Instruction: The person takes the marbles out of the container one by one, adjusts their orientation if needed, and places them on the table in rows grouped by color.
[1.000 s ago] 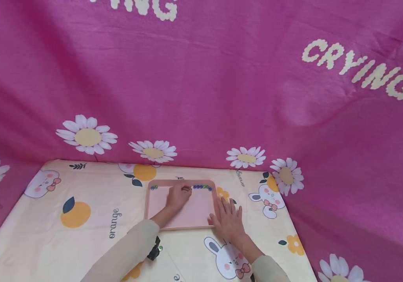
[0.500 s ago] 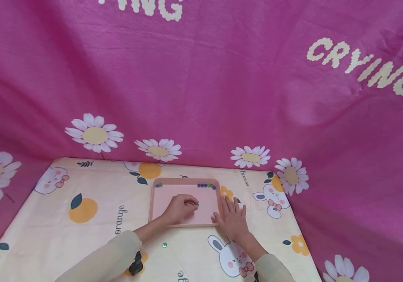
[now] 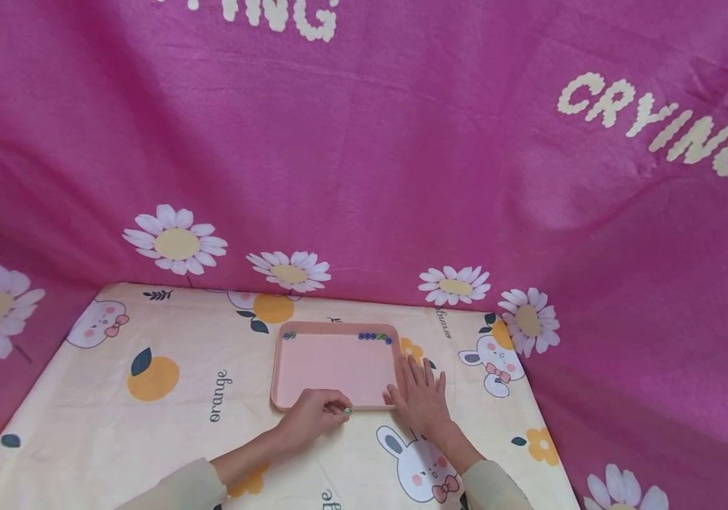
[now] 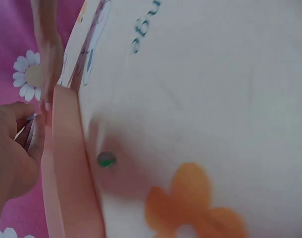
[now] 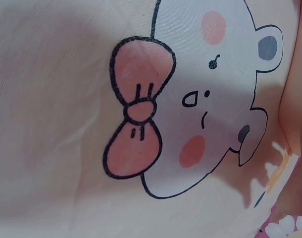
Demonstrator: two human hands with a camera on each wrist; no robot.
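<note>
A pink rectangular tray (image 3: 332, 372) lies on the patterned cloth. My left hand (image 3: 313, 418) is over its near edge, thumb and fingers pinching a small glass marble (image 3: 348, 410) with green in it. In the left wrist view, that hand (image 4: 15, 144) is beside the tray's near wall (image 4: 69, 158). Another green marble (image 4: 106, 159) lies on the cloth outside the tray, hidden by my left hand and forearm in the head view. My right hand (image 3: 424, 400) rests with spread fingers at the tray's right rim.
Inside the tray, several blue and green marbles (image 3: 374, 337) line the far right edge, and two more marbles (image 3: 289, 335) sit in the far left corner. A magenta curtain (image 3: 364, 177) with daisies rises behind the cloth-covered table (image 3: 198, 467).
My left hand has come back from the tray's far side to its near edge, bringing the pinched marble along. The right hand stays at the right rim.
</note>
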